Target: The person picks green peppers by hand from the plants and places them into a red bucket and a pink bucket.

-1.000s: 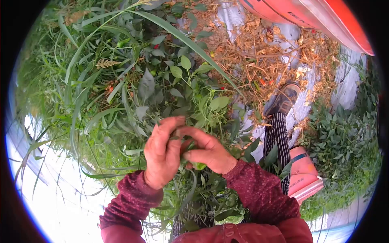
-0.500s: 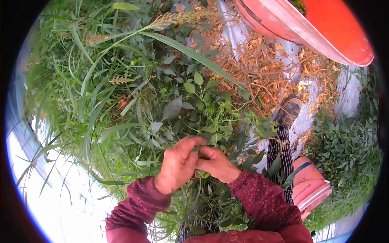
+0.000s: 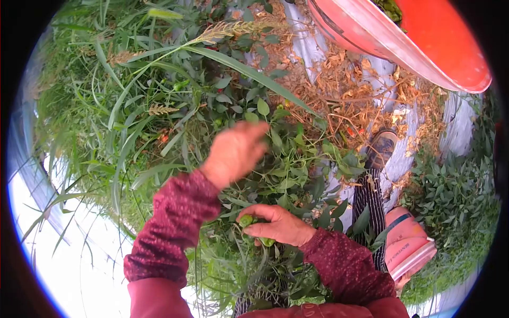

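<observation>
In my right hand, low in the middle, are small green peppers. One sits between thumb and fingers, and another green pepper shows below the palm. My left hand is apart from it, higher and to the left, over the leaves of a pepper plant. Motion smears its fingers, so whether anything is in them cannot be made out.
A red bucket with green produce inside stands at the upper right. A pink bucket is at the lower right, near a shoe. Tall grass crowds the left; dry stalks cover plastic sheeting.
My hands were together over the plant. Now the left hand has moved up and away, while the right has shifted slightly down and shows the green peppers it holds.
</observation>
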The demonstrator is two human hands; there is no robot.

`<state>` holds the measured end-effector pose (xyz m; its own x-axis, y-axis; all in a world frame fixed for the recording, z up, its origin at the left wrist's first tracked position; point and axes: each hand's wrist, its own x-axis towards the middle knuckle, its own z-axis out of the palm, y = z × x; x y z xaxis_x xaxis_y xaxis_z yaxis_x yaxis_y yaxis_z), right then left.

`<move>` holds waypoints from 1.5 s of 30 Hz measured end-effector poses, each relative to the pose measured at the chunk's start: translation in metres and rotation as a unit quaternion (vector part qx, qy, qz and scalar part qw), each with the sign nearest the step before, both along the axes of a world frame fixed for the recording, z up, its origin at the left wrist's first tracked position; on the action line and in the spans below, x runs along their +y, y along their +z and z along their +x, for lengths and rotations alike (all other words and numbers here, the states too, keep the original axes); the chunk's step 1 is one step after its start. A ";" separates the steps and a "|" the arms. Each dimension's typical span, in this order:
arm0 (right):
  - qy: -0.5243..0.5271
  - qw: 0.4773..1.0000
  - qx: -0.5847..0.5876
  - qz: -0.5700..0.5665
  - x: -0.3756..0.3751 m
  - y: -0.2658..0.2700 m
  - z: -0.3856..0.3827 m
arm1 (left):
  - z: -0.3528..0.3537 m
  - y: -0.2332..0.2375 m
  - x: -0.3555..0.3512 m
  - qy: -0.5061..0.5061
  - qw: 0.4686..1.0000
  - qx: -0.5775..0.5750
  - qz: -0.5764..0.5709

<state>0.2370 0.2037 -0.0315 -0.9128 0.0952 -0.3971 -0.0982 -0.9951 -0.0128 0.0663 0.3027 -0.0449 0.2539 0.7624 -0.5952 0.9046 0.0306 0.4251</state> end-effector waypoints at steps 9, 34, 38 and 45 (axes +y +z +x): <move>0.052 0.997 -0.044 0.047 0.001 -0.001 0.000 | -0.042 -0.136 0.042 0.026 0.979 0.201 -0.001; -0.021 0.984 -0.178 -0.017 0.021 -0.007 -0.002 | -0.096 -0.275 0.081 0.385 0.914 0.124 0.022; 0.030 0.984 -0.174 -0.030 0.024 -0.005 -0.004 | -0.079 -0.254 0.088 0.327 0.920 0.203 0.078; -0.030 0.983 -0.180 0.020 0.023 -0.006 -0.007 | -0.097 -0.275 0.075 0.411 0.901 0.123 0.066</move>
